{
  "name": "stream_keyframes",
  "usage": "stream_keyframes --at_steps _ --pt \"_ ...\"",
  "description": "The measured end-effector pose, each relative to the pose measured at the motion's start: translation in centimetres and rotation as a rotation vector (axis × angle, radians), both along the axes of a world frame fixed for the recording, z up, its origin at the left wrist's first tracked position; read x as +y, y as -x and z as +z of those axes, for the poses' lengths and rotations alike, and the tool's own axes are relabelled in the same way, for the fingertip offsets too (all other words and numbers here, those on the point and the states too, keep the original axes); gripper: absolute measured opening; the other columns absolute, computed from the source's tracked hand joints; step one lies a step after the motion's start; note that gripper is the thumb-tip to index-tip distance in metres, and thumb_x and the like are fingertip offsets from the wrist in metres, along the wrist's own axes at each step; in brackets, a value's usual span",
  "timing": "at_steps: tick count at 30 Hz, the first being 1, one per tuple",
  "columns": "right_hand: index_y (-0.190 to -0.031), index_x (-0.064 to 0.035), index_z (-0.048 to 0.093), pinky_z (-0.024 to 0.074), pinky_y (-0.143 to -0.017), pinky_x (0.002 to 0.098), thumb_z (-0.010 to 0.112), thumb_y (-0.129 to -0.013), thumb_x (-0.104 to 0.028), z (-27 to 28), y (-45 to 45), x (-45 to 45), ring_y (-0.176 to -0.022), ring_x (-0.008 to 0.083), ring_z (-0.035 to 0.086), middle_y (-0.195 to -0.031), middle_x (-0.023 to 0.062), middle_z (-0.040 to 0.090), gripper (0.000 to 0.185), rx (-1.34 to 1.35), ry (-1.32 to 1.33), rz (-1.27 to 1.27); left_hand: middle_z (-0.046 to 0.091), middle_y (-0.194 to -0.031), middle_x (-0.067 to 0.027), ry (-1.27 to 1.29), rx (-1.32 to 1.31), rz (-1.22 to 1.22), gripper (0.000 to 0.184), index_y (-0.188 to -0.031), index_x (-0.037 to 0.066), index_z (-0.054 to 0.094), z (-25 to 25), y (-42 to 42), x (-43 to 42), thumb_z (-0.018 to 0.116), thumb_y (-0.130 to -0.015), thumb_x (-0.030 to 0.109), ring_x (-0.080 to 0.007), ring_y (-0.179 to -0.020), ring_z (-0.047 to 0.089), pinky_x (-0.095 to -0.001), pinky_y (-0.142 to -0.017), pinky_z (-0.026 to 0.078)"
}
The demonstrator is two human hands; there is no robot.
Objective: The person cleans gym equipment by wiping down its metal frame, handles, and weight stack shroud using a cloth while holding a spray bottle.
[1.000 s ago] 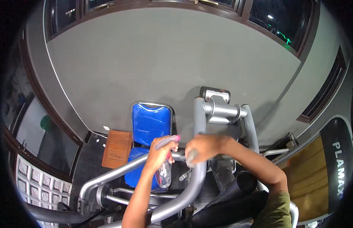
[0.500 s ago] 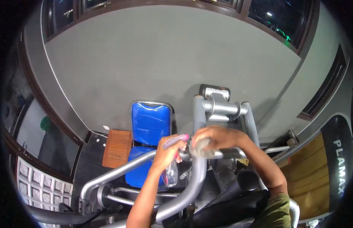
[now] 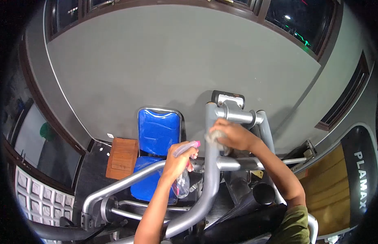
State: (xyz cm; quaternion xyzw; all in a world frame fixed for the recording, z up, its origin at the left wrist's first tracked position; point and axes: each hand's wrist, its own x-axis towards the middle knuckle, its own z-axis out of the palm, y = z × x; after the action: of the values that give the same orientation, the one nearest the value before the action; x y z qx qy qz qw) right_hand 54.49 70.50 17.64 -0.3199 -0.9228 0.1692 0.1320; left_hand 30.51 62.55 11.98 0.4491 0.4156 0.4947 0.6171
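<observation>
My left hand (image 3: 177, 162) is wrapped round the neck of a clear spray bottle (image 3: 181, 185) with a pink nozzle. The bottle hangs upright in front of the blue chair, left of the machine's curved tube. In my right hand (image 3: 234, 136) is a greyish cloth (image 3: 216, 138), bunched up and a little blurred. The cloth lies against the upright grey tube of the exercise machine (image 3: 212, 173), below its top end. My right fingers are closed over it and partly hide the tube behind.
A blue chair (image 3: 158, 130) stands by the grey wall, beside a brown wooden box (image 3: 122, 158). Silver bars (image 3: 120, 185) of the machine run across the lower left. A black padded part (image 3: 238, 227) lies below my right arm. A "PLAMAX" panel (image 3: 360, 179) is at the right.
My right hand has moved up the upright tube with the cloth, from near the crossbar to higher up. My left hand still holds the spray bottle in about the same place.
</observation>
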Motion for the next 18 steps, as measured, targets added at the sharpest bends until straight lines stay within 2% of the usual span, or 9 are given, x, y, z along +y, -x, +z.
stream_keyframes --at_steps 1,4,5,8,9,12,15,18 --pt "-0.113 -0.007 0.063 0.0509 -0.09 0.0451 0.061 -0.084 -0.02 -0.8 0.6 0.8 -0.101 0.0365 0.063 -0.112 0.0132 0.059 0.032 -0.005 -0.177 -0.099 0.061 -0.071 -0.0083 -0.001 0.008 0.002 0.022 -0.085 -0.005 0.065 -0.1 -0.1 -0.1 0.063 -0.087 0.017 -0.0145 -0.043 0.056 -0.0279 -0.04 0.043" --pt "-0.106 -0.0069 0.066 0.0528 -0.084 0.0478 0.063 -0.081 -0.021 -0.5 2.5 1.5 -0.092 0.0378 0.065 -0.11 0.0136 0.06 0.029 -0.153 -0.248 -0.116 0.062 -0.072 -0.0093 -0.021 0.019 0.032 0.023 -0.086 -0.006 0.065 -0.2 0.1 0.1 0.063 -0.087 0.017 -0.015 -0.043 0.056 -0.0289 -0.04 0.043" --pt "-0.098 -0.0073 0.072 0.0547 -0.08 0.0475 0.068 -0.074 -0.025 -0.9 3.1 2.0 -0.087 0.0375 0.067 -0.103 0.0138 0.066 0.03 -0.199 -0.279 -0.028 0.062 -0.072 -0.0097 -0.025 0.009 0.054 0.024 -0.087 -0.006 0.066 -0.2 0.3 0.1 0.063 -0.087 0.017 -0.0153 -0.043 0.056 -0.0292 -0.04 0.043" --pt "-0.093 -0.0081 0.075 0.0563 -0.078 0.0444 0.072 -0.069 -0.027 0.6 7.2 0.7 -0.088 0.0355 0.069 -0.096 0.0156 0.07 0.031 -0.606 0.1 0.108 0.063 -0.076 -0.0118 -0.061 -0.014 0.109 0.026 -0.094 -0.007 0.067 0.1 1.7 0.2 0.062 -0.085 0.017 -0.0167 -0.042 0.055 -0.0296 -0.04 0.043" --pt "-0.091 -0.0075 0.077 0.057 -0.078 0.0414 0.072 -0.066 -0.028 1.7 8.4 -0.3 -0.091 0.0327 0.071 -0.092 0.0166 0.073 0.033 -0.659 0.032 0.043 0.063 -0.076 -0.0119 -0.047 -0.024 0.119 0.026 -0.094 -0.007 0.067 0.2 2.2 0.2 0.062 -0.084 0.017 -0.0169 -0.042 0.055 -0.0294 -0.04 0.043" --pt "-0.092 -0.0073 0.077 0.0572 -0.078 0.0413 0.072 -0.065 -0.029 0.6 9.9 3.3 -0.091 0.0309 0.072 -0.092 0.0151 0.074 0.035 -0.827 -0.201 -0.079 0.062 -0.074 -0.0108 -0.005 0.01 0.087 0.025 -0.09 -0.005 0.067 0.9 3.4 -0.2 0.063 -0.083 0.019 -0.0176 -0.043 0.055 -0.0297 -0.042 0.044" --pt "-0.091 -0.0066 0.077 0.0575 -0.077 0.0413 0.072 -0.064 -0.031 -0.5 9.8 5.8 -0.091 0.0298 0.072 -0.091 0.0128 0.074 0.036 -0.731 -0.394 -0.156 0.062 -0.073 -0.0102 -0.01 0.124 0.008 0.026 -0.086 -0.003 0.066 1.5 4.0 -0.5 0.063 -0.082 0.023 -0.0189 -0.044 0.056 -0.0315 -0.045 0.046" --pt "-0.091 -0.0062 0.078 0.0577 -0.077 0.0423 0.071 -0.064 -0.03 -0.3 11.3 4.0 -0.092 0.03 0.072 -0.093 0.0141 0.074 0.037 -0.973 -0.158 -0.08 0.062 -0.071 -0.0082 0.016 0.091 -0.013 0.024 -0.083 -0.002 0.066 1.7 4.0 -0.6 0.065 -0.084 0.021 -0.0156 -0.043 0.055 -0.0301 -0.043 0.044"
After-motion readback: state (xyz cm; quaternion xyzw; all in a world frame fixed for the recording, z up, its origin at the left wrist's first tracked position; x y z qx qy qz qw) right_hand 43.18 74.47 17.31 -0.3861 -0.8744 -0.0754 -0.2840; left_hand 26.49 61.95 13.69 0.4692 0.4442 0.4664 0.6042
